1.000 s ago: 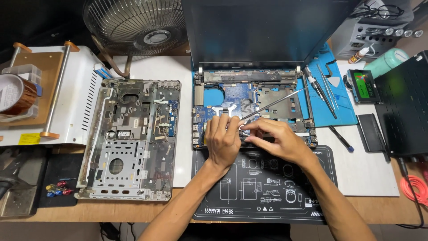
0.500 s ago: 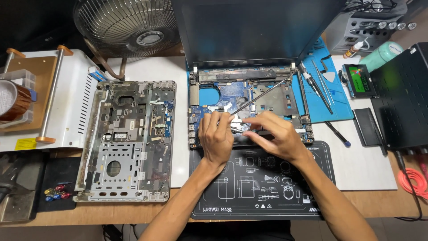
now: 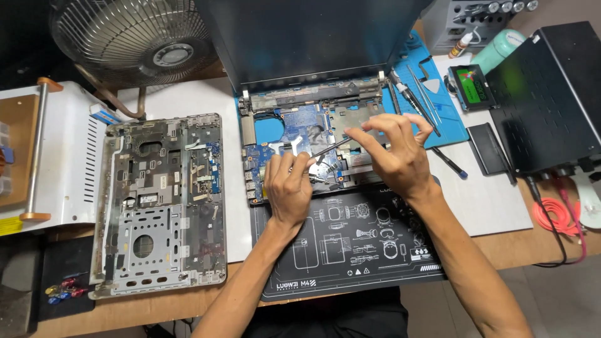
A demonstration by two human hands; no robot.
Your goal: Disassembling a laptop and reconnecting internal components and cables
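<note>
Pinching: my right hand [image 3: 391, 153] grips a thin tool [image 3: 330, 148] between fingertips.
Axis: its shaft slants down-left toward my left hand [image 3: 289, 188].
Left: fingers closed, pressing the opened laptop base [image 3: 300, 134], at the black mat [image 3: 350, 244]'s far edge.
Nearer: left.

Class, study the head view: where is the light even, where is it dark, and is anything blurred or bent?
Head view: even light on the opened laptop, left hand and right hand, sharp, soft shadows; the fan corner falls dark; the table edge bows slightly near the frame's border.
</note>
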